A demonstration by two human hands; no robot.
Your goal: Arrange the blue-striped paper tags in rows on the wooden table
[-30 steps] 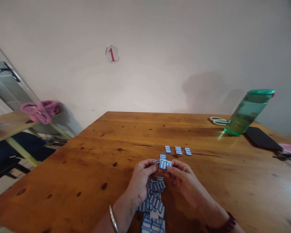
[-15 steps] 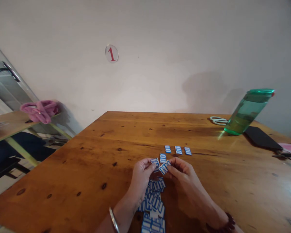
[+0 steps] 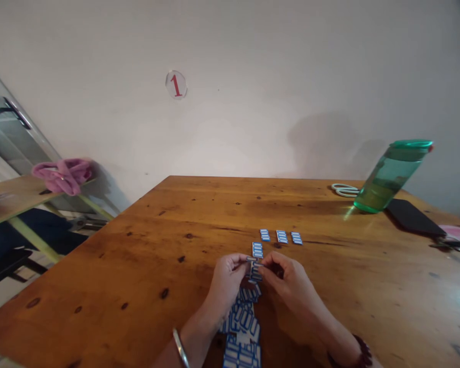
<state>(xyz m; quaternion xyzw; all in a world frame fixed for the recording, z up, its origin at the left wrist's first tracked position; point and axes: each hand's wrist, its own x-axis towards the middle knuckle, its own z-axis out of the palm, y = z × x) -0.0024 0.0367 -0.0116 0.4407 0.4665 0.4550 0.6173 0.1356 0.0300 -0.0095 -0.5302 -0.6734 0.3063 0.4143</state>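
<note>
My left hand (image 3: 229,278) pinches the left edge of some small white cards with blue stripes (image 3: 256,271). From the other side my right hand (image 3: 289,278) closes thumb and fingers on them, so both hands meet at the cards. How many are held cannot be made out. Just beyond the fingers lies a similar striped card or small stack (image 3: 257,249). Farther out, three more sit in a row: a left one (image 3: 265,235), a middle one (image 3: 281,236) and a right one (image 3: 296,238). Under and in front of my hands spreads a loose, overlapping pile of such cards (image 3: 243,322).
A green bottle (image 3: 393,176) stands on the wooden table (image 3: 157,255) at the back right. Beside it are a white cable (image 3: 345,190) and a black flat device (image 3: 416,217). A pink cloth item (image 3: 63,175) lies on another table at left.
A moment ago each hand held its own striped cards, fanned apart. Now the cards are together between both hands, which are slightly lower and turned inward.
</note>
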